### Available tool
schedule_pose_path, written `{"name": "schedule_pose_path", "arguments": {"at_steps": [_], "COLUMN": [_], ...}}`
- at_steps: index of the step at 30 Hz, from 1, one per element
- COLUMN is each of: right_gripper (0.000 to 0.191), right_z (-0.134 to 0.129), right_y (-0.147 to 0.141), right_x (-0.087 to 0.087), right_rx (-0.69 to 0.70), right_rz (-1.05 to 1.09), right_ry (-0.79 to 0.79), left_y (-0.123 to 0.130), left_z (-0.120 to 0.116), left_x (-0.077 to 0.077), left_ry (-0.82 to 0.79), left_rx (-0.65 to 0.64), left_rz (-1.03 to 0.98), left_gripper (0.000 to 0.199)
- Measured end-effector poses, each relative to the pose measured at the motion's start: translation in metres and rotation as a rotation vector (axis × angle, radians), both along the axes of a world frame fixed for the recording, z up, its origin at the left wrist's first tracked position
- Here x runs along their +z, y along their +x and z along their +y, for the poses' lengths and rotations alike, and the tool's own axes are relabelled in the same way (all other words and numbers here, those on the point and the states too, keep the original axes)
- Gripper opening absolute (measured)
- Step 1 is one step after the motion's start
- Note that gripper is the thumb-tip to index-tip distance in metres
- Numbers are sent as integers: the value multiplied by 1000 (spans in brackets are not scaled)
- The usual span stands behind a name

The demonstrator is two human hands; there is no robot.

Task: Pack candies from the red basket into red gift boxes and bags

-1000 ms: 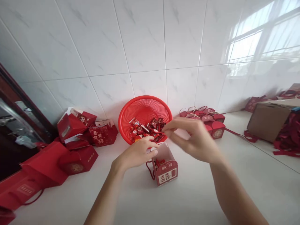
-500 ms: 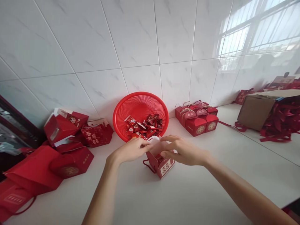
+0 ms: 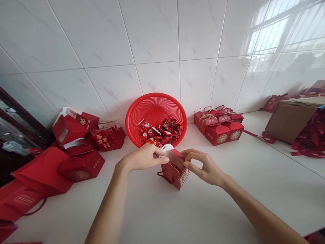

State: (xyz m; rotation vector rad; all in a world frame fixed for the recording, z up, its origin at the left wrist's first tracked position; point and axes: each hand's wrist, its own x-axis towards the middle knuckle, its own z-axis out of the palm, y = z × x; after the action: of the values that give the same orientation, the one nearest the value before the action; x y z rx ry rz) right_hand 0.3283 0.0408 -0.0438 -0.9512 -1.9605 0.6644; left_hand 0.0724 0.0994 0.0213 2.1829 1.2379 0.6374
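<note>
A small red paper gift box (image 3: 171, 175) stands upright on the white counter with its top flaps up and wrapped sweets visible inside. At its left, my left hand (image 3: 143, 158) has thumb and fingers closed on the white-lined flap. From the other side, my right hand (image 3: 204, 166) pinches the box's right flap between thumb and forefinger. A dark red cord handle (image 3: 161, 174) hangs off the left face. Just behind the box a red plastic basket (image 3: 130, 118) leans towards the wall, holding several wrapped sweets (image 3: 165, 130).
Several red boxes (image 3: 81, 166) lie heaped at the left. Closed boxes with cord handles (image 3: 215, 134) stand grouped at the back right. Farther right, a cardboard carton (image 3: 289, 120) spills dark red ribbon (image 3: 308, 135). A tiled wall (image 3: 157, 40) borders the counter (image 3: 152, 217).
The gift box has turned slightly, showing more of its left face. My right hand has drawn its thumb and forefinger together on the right flap. The view has shifted a little.
</note>
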Motion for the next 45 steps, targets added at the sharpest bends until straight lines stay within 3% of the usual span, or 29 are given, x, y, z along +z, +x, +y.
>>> {"name": "schedule_pose_path", "arguments": {"at_steps": [3,7,15,20,28,37,43,45], "right_gripper": [30,28,26,33,32,38,37,40], "right_z": [0,-1,-1,-2,0,7,5,5], "right_y": [-2,-5,-7,-14,-23,-22,-26,-27], "right_x": [-7,-11,-24,-32,-37,-40,-36,-36], "right_rx": [-19,-42,-79,-187,-206,-213,-225,-241], "right_rz": [32,57,18,18,-46,-62,30,46], "right_ry": [18,27,125,159,168,87,-40,-71], "left_y": [6,23,47,51,55,57,46,45], "left_z": [-1,-4,-6,-7,-9,-7,-4,-5], "left_x": [4,4,-14,-13,-12,-15,-10,-7], "left_ry": [-151,-119,-8,-39,-23,7,2,-5], "left_rx": [-89,-41,-40,6,42,55,53,34], "left_rz": [281,388,391,397,446,454,352,313], "left_gripper": [46,51,59,61,50,46,26,30]}}
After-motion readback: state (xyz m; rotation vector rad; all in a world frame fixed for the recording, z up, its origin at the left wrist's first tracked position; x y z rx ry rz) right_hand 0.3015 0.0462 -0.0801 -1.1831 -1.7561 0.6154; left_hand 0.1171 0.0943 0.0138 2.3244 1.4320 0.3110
